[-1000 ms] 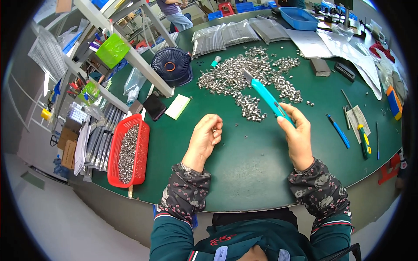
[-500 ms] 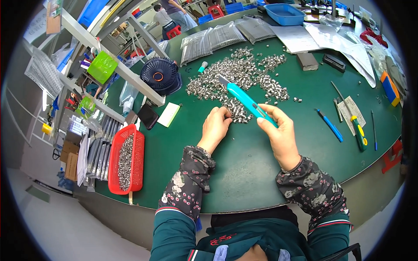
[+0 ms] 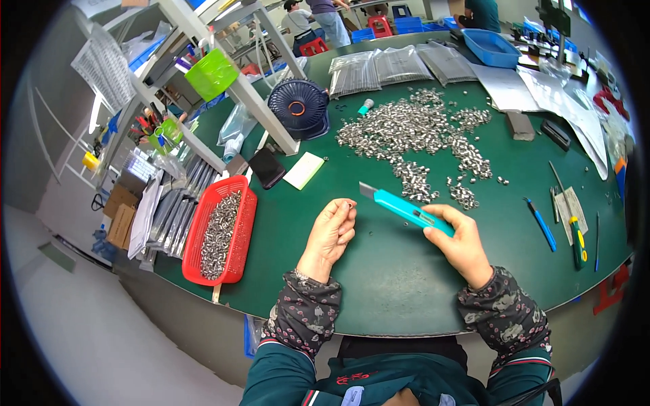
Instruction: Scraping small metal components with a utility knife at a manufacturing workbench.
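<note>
My right hand (image 3: 465, 245) is closed round a teal utility knife (image 3: 398, 206), its blade out and pointing left toward my other hand. Between the thumb and forefinger of my left hand (image 3: 328, 237) a small shiny metal ring (image 3: 350, 205) is pinched; its details are too small to make out. The blade tip is a short way from this ring and does not touch it. Beyond both hands spreads a heap of small metal rings (image 3: 399, 128) on the green table (image 3: 393, 291).
At left stands a red basket (image 3: 245, 237) of metal pieces. Behind it are a phone (image 3: 267, 168), a notepad (image 3: 304, 170) and a black fan (image 3: 298, 108). A blue pen-like tool (image 3: 542, 227) and a screwdriver (image 3: 577, 250) lie at right. Bagged rods (image 3: 355, 73) line the back.
My left hand has drawn back from the heap's near edge and now pinches a metal ring. The knife is tilted flatter, its blade lower. The whole view has shifted, moving the table items rightward.
</note>
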A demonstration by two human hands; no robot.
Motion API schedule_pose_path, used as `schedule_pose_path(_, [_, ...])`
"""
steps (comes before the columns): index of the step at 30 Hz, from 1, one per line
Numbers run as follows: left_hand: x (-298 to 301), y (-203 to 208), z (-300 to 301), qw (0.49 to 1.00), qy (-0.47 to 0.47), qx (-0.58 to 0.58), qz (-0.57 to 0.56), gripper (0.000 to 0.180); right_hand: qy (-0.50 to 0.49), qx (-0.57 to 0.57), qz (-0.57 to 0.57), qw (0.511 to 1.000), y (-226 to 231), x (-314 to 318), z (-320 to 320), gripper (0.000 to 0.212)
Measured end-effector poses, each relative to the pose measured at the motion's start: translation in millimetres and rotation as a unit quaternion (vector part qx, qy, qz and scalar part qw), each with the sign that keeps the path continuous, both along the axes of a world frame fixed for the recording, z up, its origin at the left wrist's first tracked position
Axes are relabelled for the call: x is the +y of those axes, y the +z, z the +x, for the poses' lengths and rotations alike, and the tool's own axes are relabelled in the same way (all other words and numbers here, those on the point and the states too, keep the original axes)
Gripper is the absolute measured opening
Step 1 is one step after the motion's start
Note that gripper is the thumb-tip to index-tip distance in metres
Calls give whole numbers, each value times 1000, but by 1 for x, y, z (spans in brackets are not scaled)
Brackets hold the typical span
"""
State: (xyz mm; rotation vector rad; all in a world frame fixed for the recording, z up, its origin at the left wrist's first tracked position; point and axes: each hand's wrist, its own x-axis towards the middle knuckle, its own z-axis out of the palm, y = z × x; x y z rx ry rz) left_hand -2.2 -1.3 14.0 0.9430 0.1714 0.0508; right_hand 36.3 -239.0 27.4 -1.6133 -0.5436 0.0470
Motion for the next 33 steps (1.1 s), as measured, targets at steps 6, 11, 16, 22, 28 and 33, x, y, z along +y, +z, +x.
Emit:
schedule_pose_path(6, [11, -3, 1, 999, 10, -34, -27, 8, 71, 71, -50, 994, 3, 3, -4, 30])
schedule_pose_path(11, [10, -2, 2, 999, -3, -31, -39, 8, 88, 97, -65, 989, 2, 3, -5, 30])
schedule_pose_path(16, [8, -5, 1, 1000, -1, -26, -14, 7, 98, 86, -84, 988, 2, 5, -4, 30])
schedule_pose_path(22, [4, -4, 0, 999, -2, -27, 46, 8, 103, 89, -90, 987, -5, 2, 0, 33])
schedule_pose_path(28, [5, -7, 0, 999, 27, 5, 47, 16, -43, -252, -121, 959, 4, 6, -7, 32])
schedule_pose_path(33, [6, -4, 0, 999, 26, 13, 30, 17, -69, -209, -81, 972, 1, 6, -1, 32])
